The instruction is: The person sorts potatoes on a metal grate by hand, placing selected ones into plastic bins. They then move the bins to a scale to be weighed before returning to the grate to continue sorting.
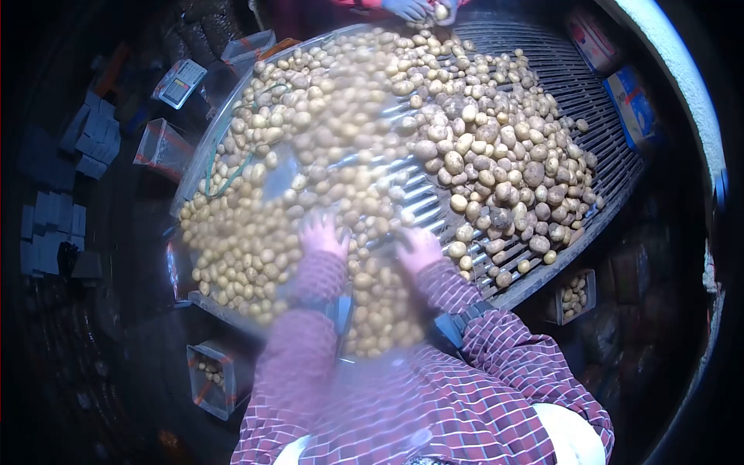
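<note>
Potatoes lie heaped on a large sorting table with a slatted metal surface. My left hand rests on the pile near the table's middle, its fingers spread over the potatoes. To its right, my right hand reaches onto the potatoes beside the bare slats, fingers stretched out; I see nothing held in it. A haze blurs the left and middle of the view. Between my forearms, more potatoes fill a channel toward my body. Browner, dirtier potatoes form the right-hand heap.
Across the table, another person's gloved hand is beside a potato. Clear bins and a scale stand at the left. Bins with potatoes sit below at left and right. A raised rim edges the table.
</note>
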The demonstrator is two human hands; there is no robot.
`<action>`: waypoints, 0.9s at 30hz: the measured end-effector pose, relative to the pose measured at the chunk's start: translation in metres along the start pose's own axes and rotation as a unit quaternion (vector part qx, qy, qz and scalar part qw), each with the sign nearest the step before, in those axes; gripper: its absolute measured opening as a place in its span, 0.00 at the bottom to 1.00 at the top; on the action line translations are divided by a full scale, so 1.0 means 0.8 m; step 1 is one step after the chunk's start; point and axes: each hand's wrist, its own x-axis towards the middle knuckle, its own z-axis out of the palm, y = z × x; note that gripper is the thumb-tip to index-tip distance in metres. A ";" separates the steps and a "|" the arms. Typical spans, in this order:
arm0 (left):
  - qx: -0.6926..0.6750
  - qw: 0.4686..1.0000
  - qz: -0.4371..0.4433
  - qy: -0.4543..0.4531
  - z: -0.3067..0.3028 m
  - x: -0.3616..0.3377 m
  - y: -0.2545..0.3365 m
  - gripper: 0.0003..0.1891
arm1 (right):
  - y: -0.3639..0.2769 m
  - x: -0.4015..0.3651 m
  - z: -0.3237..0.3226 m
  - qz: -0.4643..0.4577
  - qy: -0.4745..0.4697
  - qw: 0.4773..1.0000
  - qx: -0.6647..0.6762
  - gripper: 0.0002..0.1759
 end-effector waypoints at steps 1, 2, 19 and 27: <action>0.002 1.000 0.001 -0.015 -0.016 -0.014 0.005 0.30 | -0.004 0.022 0.000 0.001 -0.001 1.000 0.025 0.22; 0.005 0.999 0.002 -0.032 -0.023 -0.030 0.006 0.29 | -0.018 0.048 -0.006 -0.077 0.051 0.996 0.012 0.22; -0.823 0.493 -0.277 -0.056 -0.014 -0.099 -0.037 0.19 | -0.093 0.252 0.044 -0.128 -0.249 0.919 -0.276 0.22; -0.935 0.268 -0.190 -0.135 -0.018 -0.059 -0.039 0.24 | -0.121 0.204 -0.026 -0.166 -0.288 0.943 0.031 0.32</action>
